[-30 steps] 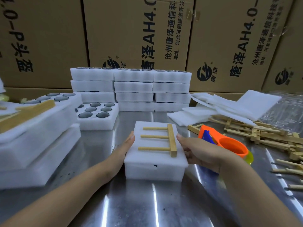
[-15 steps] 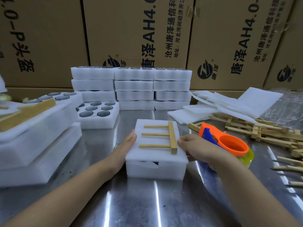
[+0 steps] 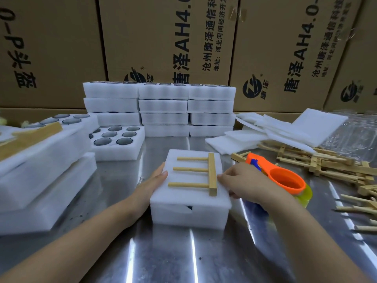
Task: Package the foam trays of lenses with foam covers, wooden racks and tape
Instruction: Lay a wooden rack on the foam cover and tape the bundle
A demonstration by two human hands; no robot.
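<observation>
Head view: wooden rack crossbar runs near-far, just left of right hand gripping tape dispenser; left hand, fingers straight together, at foam cover left edge.

Single view, head-worn, wide-angle. Camera faces forward and down onto the table. The tray sits centre frame, at close range. Behind the tray stand foam stacks, and behind those cartons fill the top. Straight lines bow towards the frame edges.
</observation>
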